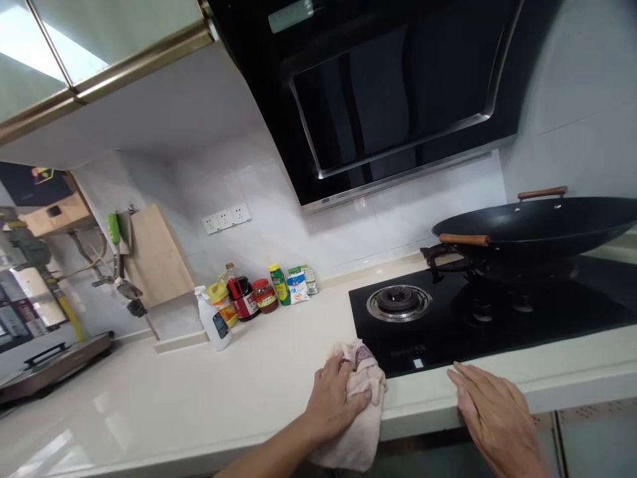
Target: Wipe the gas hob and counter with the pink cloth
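My left hand (334,401) presses a pale pink cloth (365,425) onto the countertop, its fingers bent over the fabric. The cloth lies at the front left corner of the black gas stove (413,348), and its lower part hangs over the counter's edge. To the right, my right hand (497,411) is at the counter's front edge by the stove. Its fingers are stretched out and lie close together, with nothing in them.
A large black wok (542,222) stands on the stove's right side; the left burner (399,302) is bare. Along the wall are a white spray bottle (213,320), a red-lidded jar (265,297) and other seasonings. The range hood (398,99) hangs above.
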A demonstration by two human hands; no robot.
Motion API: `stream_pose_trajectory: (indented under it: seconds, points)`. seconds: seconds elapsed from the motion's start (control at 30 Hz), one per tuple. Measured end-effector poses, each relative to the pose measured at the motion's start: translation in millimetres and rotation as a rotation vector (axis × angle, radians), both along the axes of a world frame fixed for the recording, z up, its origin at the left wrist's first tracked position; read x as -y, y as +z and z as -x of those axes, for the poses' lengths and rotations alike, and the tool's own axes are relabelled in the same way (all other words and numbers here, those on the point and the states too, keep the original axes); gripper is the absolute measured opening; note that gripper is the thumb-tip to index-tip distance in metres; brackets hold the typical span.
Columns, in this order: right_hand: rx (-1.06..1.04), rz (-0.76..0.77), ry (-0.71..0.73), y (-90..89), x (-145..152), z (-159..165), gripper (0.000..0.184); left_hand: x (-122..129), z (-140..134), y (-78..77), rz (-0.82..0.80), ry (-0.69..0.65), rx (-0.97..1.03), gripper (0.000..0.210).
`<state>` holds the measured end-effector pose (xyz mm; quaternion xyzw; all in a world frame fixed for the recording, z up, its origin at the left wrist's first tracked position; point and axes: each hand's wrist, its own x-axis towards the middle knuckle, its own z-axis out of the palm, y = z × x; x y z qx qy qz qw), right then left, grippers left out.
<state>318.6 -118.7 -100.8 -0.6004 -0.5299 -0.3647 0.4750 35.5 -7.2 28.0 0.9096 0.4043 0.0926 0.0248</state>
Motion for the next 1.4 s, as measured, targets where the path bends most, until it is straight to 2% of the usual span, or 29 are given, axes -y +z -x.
stream_pose_trajectory:
  seconds: [0.13, 0.3, 0.47, 0.6, 0.7, 0.83, 0.97, 1.07, 1.13, 1.27, 1.4]
  points:
    - [0.004, 0.004, 0.008, 4.2, 2.8, 1.3, 0.028, -20.1, -27.5, 2.0, 0.035, 0.051, -0.001, 0.069]
    - [0.007, 0.034, -0.008, 8.1, 4.6, 2.9, 0.028, -60.2, -70.2, 3.4, 0.084, 0.177, -0.015, 0.079]
    - [-0.005, 0.048, -0.016, 9.6, 6.0, 3.8, 0.027, -105.9, -106.2, 8.6, 0.066, 0.301, 0.008, 0.077]
    - [-0.006, 0.040, -0.015, 10.2, 5.9, 4.0, 0.027, -121.6, -122.2, 12.2, 0.041, 0.361, 0.025, 0.076]
    - [-0.018, 0.044, -0.019, 10.2, 5.3, 4.2, 0.027, -113.8, -124.7, 11.8, 0.005, 0.338, 0.014, 0.070]
    - [-0.030, 0.039, -0.021, 11.5, 4.9, 4.9, 0.026, -84.3, -117.6, 8.5, -0.047, 0.232, -0.026, 0.063]
    - [-0.021, 0.043, -0.036, 11.5, 4.7, 4.7, 0.025, -41.3, -119.9, 1.6, -0.139, -0.005, -0.050, 0.066]
    - [0.009, 0.043, -0.052, 7.7, 3.9, 2.4, 0.024, -7.8, -137.0, -6.5, -0.183, -0.228, -0.023, 0.070]
    - [0.028, 0.034, -0.070, 3.9, 3.2, -0.3, 0.023, 8.6, -150.9, -10.6, -0.215, -0.329, 0.006, 0.066]
    - [0.043, 0.036, -0.086, -1.7, 2.4, -5.3, 0.024, 16.4, -163.9, -10.3, -0.227, -0.399, 0.033, 0.059]
    - [0.042, 0.058, -0.074, -1.0, 3.6, -5.2, 0.025, 1.9, -148.2, -7.7, -0.220, -0.424, 0.021, 0.064]
